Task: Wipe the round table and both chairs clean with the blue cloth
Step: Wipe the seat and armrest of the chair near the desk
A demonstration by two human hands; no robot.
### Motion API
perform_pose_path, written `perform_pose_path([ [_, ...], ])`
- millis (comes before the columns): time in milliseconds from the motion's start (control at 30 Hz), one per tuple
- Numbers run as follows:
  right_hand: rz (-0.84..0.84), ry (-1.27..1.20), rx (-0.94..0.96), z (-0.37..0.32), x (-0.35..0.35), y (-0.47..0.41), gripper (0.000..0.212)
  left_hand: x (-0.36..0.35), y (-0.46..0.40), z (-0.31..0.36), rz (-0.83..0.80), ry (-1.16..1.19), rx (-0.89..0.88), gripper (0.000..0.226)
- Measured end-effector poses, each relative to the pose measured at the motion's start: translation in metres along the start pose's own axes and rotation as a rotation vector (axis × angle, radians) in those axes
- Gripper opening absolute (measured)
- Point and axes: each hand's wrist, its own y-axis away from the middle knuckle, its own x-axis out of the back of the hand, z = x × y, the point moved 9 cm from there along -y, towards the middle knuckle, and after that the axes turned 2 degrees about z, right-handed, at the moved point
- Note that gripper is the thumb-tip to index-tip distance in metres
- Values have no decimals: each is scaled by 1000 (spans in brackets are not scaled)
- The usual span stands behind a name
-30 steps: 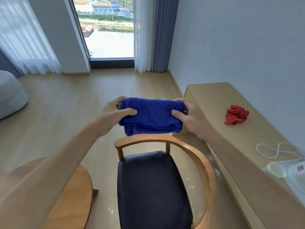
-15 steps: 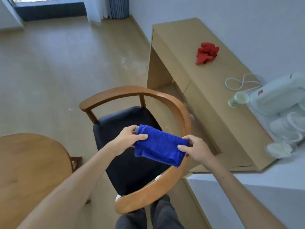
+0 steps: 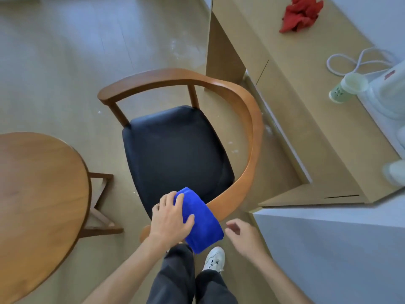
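Head | blue cloth (image 3: 202, 224) folded, draped on chair (image 3: 252, 132) rail | left hand (image 3: 169, 218) presses it flat | right hand (image 3: 243, 236) released

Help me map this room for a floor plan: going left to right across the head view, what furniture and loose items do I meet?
round table → chair → red cloth → green cup

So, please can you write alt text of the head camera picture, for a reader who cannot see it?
Seen from above, a person's left hand presses a folded blue cloth on the curved wooden backrest of a chair with a black seat, while the right hand hovers open beside it. A round wooden table stands left; a red cloth lies on a desk at right.
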Motion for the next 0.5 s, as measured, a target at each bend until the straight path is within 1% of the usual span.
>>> perform_pose_path([
  [33,93,7,37,0,13,-7,20,-7,8,11,36,-16,8,71],
  [100,279,56,181,-7,36,-19,22,-25,15,31,44,-45,43,80],
  [167,405,165,344,-21,47,-33,30,-42,13,45,41,-64,83,87],
  [200,438,240,407,-26,48,-43,34,-48,10,49,49,-62,103,88],
  [267,455,402,485,-33,43,-65,43,-57,4,54,57,-54,119,82],
  [333,438,526,504,-38,32,-89,46,-62,1,55,72,-19,84,69],
  [367,442,563,501,-39,26,-97,46,-63,3,52,90,-1,38,64],
  [433,482,602,499,-40,17,-104,45,-59,14,29,150,22,-56,60],
  [500,548,583,518,-42,15,-103,43,-50,29,-15,241,5,-85,61],
])
